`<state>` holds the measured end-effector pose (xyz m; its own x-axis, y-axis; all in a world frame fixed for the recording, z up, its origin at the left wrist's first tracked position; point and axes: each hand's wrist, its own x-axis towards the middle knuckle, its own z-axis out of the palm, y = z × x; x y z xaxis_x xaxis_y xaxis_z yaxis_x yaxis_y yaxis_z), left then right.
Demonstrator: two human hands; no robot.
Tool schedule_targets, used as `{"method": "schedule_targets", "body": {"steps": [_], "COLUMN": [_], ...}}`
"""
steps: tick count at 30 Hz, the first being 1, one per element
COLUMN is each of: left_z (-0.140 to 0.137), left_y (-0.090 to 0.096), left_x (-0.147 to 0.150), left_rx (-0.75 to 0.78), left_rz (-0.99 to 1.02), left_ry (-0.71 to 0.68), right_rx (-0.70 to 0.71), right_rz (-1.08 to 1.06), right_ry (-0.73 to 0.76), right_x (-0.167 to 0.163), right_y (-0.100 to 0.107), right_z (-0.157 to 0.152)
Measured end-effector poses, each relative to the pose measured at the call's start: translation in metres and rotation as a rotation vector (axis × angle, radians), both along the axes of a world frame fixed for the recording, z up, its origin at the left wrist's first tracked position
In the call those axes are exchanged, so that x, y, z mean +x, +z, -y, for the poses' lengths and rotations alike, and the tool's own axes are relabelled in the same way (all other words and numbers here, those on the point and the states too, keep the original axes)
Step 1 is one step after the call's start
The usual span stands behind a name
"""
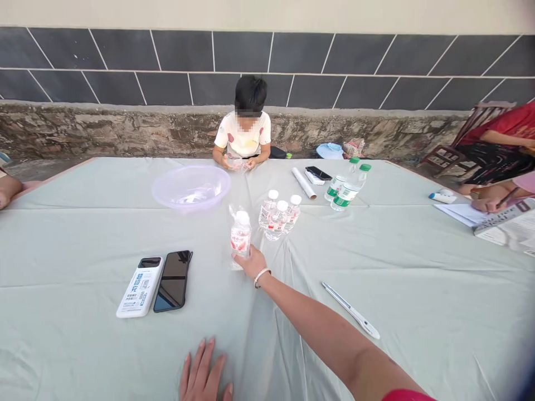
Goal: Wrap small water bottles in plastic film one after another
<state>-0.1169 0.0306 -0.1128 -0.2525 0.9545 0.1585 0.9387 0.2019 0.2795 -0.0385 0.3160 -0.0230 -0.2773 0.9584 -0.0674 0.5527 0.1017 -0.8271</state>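
Biggest of all, a wide table (418, 289) under pale grey-green cloth, with the far edge near a stone-footed wall (179, 50) and the side edges slanting inward toward it. Broadest room for moving on the right half, from the green-capped bottles toward the near side; tighter passage in the middle, between phones and small bottles. At the far edge, a person (242, 136) with both hands at something clear, too indistinct to name. Just left of there, a pale purple basin (156, 190), holding something whitish and shiny, too unclear to identify. Right of centre, two green-capped bottles (350, 192), close together, transparent, liquid level unreadable. Low in view, the left hand (204, 370), palm down on the cloth, fingers loosely apart. In mid-table, the right hand (253, 262), clamped around the lower part of a small white-capped bottle (241, 234), upright, clear-walled, red-marked on the label; base on the cloth or just off it, cannot tell. Just beyond and to the right, three similar bottles (276, 220), upright in a tight cluster. Left of the grip, two phones (172, 281), side by side. Slimmest, a white cutter (351, 310), lying right of the forearm.
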Motion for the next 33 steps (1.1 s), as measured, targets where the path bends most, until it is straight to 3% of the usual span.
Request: {"method": "schedule_targets", "body": {"steps": [3, 6, 10, 13, 19, 24, 27, 29, 33], "left_z": [-0.003, -0.013, -0.044, -0.071, -0.094, -0.092, -0.091, -0.09, -0.085], "left_y": [0.018, 0.047, 0.09, 0.108, 0.103, 0.098, 0.097, 0.094, 0.087], "left_x": [-0.002, 0.014, 0.055, 0.077, 0.088, 0.098, 0.103, 0.102, 0.096], "left_rx": [0.037, 0.106, 0.041, -0.054, -0.174, -0.215, -0.211, -0.202, -0.186], "left_rz": [0.135, 0.319, 0.636, 0.812, 0.772, 0.747, 0.75, 0.764, 0.816], "left_ry": [0.002, 0.083, 0.04, 0.079, 0.115, 0.131, 0.151, 0.162, 0.182], "right_rx": [-0.203, -0.327, -0.281, -0.239, -0.184, 0.12, 0.018, -0.036, -0.11], "right_rz": [0.022, 0.101, 0.256, 0.314, 0.488, 0.691, 0.694, 0.621, 0.443], "right_ry": [0.094, 0.123, 0.138, 0.143, 0.244, -0.134, -0.139, -0.086, -0.009], "right_x": [0.053, 0.095, 0.119, 0.123, 0.157, 0.233, 0.266, 0.271, 0.235], "right_y": [0.0, 0.003, 0.015, 0.023, 0.037, 0.041, 0.034, 0.03, 0.035], "right_z": [0.058, 0.095, 0.113, 0.121, 0.125, 0.088, 0.078, 0.08, 0.083]}}
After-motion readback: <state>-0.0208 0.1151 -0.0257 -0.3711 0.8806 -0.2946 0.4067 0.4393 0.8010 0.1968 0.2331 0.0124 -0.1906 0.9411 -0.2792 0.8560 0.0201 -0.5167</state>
